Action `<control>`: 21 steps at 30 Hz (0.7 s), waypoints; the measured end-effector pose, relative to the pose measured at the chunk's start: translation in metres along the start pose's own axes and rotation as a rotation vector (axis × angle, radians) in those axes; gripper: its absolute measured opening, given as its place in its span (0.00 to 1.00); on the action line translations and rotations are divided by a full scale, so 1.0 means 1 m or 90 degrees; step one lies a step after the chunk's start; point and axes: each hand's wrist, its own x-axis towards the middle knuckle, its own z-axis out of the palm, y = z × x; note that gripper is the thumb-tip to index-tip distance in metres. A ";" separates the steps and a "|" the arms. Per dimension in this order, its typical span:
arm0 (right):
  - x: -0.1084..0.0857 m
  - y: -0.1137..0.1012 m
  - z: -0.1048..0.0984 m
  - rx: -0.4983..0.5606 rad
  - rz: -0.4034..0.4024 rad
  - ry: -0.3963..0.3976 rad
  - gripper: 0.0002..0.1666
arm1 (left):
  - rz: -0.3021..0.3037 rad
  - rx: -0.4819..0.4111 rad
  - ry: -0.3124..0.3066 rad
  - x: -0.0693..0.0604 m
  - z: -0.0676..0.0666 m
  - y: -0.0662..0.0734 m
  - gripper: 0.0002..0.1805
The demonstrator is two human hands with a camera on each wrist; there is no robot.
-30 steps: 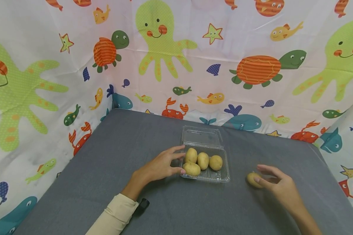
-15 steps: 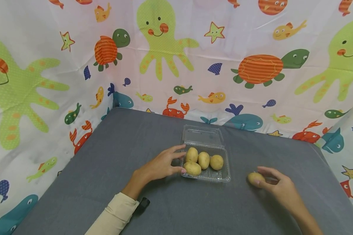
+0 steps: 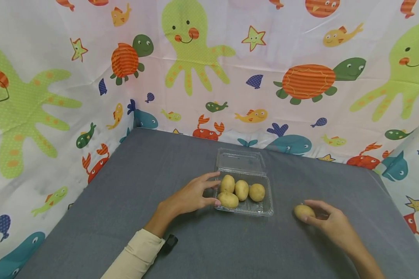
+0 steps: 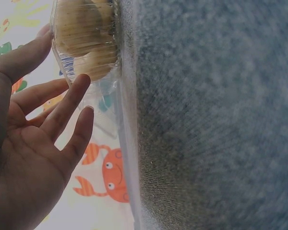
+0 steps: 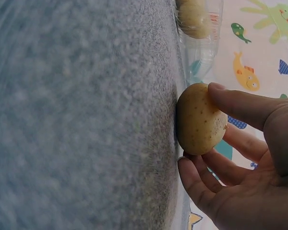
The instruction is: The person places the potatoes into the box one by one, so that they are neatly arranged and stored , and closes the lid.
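Observation:
On the grey cloth lies a clear plastic clamshell container (image 3: 255, 209), its lid raised at the back, with several potatoes (image 3: 241, 190) in its tray. My left hand (image 3: 192, 195) is at the tray's left side, fingers spread and fairly straight, thumb and fingertips touching the rim; the left wrist view shows this hand (image 4: 38, 139) against the clear wall. To the right of the container, my right hand (image 3: 335, 224) pinches a single potato (image 3: 303, 212) between thumb and fingers. In the right wrist view this potato (image 5: 199, 120) appears to rest on the cloth.
A grey cloth (image 3: 258, 248) covers the table. Behind and at both sides hangs a white curtain (image 3: 227, 93) printed with sea animals. A black band device (image 3: 168, 245) is on my left wrist, beside a beige sleeve (image 3: 136, 252).
My right thumb has come onto the potato, and the fingers have drawn in around it. The left hand and the container have stayed in place.

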 end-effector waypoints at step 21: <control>-0.002 -0.002 0.000 -0.030 -0.016 0.018 0.36 | 0.006 0.003 0.003 0.000 -0.001 0.000 0.41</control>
